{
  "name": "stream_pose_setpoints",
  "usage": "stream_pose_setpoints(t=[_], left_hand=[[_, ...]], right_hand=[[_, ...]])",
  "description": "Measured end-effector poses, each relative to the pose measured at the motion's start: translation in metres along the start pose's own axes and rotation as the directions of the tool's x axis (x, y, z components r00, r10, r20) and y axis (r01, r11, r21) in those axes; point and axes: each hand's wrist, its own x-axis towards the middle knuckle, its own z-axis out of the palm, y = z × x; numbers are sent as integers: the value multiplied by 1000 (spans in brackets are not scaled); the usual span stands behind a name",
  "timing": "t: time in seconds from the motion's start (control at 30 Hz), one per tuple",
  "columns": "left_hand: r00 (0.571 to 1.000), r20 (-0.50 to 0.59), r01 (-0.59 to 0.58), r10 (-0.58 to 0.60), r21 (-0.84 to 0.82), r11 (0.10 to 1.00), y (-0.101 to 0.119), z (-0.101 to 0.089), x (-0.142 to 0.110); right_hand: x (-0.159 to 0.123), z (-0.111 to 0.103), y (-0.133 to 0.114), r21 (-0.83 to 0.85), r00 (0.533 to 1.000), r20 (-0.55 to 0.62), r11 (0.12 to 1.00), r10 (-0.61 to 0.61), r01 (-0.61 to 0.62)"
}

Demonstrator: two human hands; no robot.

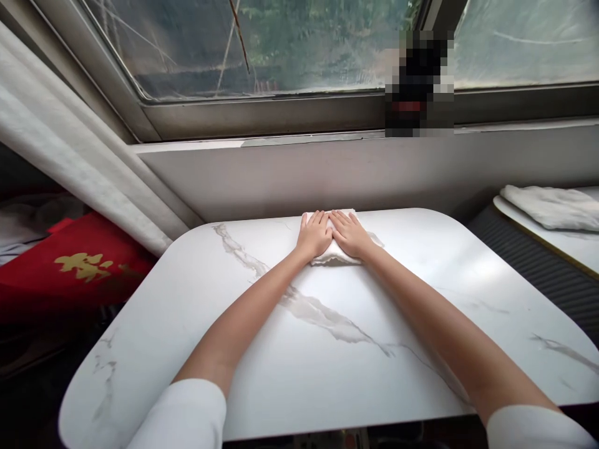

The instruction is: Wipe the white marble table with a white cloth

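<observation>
Cloth (336, 255) is at the far side of the desk (290, 386), roughly mid-width, close to the wall (262, 178). Left hand (315, 237) is flat on its left part, right hand (349, 236) on its right, thumbs side by side in the middle. My fingers are straight, pointing far, slightly fanned; nothing clamped, just laid on top.

Handling: I'd call it light, soft and floppy, nothing fragile. Looks folded in layers; the near edge is thick and a bit ragged. Can't tell if it's damp; damp would mean more drag and weight. Desk top looks smooth, with a sheen on the right, so it should slide easily under flat palms. Main risk I see is layers shearing or the near edge rucking up if my pressure is uneven.

Hold: flat and spread beats pinching while it's down. For a lift, I'd pinch through all the layers at the near edge, or at the far right corner, which pokes out past my right fingers. One layer alone would likely unfold it.

Second cloth (552, 207) lies folded well apart, far right, off this desk.
</observation>
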Motion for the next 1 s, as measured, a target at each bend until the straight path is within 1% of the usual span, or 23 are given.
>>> stream_pose_setpoints(t=[0.1, 0.23, 0.37, 0.53, 0.63, 0.73, 0.83, 0.93, 1.0], left_hand=[[1000, -22, 18, -18, 4, 1000, -2, 5, 21], [998, -49, 41, -40, 16, 999, -2, 10, 32], [997, -50, 52, -50, 31, 998, 1, 11, 28], [996, -28, 90, -88, 54, 995, 13, 9, 10], [996, -27, 86, -85, 43, 995, 25, 8, -7], [998, -39, 58, -57, 40, 997, 40, 5, -30], [1000, -25, -11, 12, 38, 999, 55, 1, -60], [996, 4, -93, 93, 23, 995, 72, -5, -95], [993, 18, -120, 120, 9, 993, 85, -10, -118]], right_hand=[[16, 0, 12, 12, 1000, -19, 1000, 4, -4], [23, 1, 20, 30, 999, -39, 1000, 0, 2], [19, 2, 20, 31, 998, -68, 999, -11, 13], [2, -1, 18, 12, 997, -60, 999, -49, 50], [-16, -3, 16, -4, 996, -46, 997, -72, 72], [-43, -5, 13, -28, 995, -51, 996, -90, 88], [-81, -7, 6, -53, 991, -67, 992, -114, 110], [-124, -12, -5, -78, 988, -67, 987, -142, 137], [-153, -17, -14, -90, 984, -71, 984, -163, 156]])
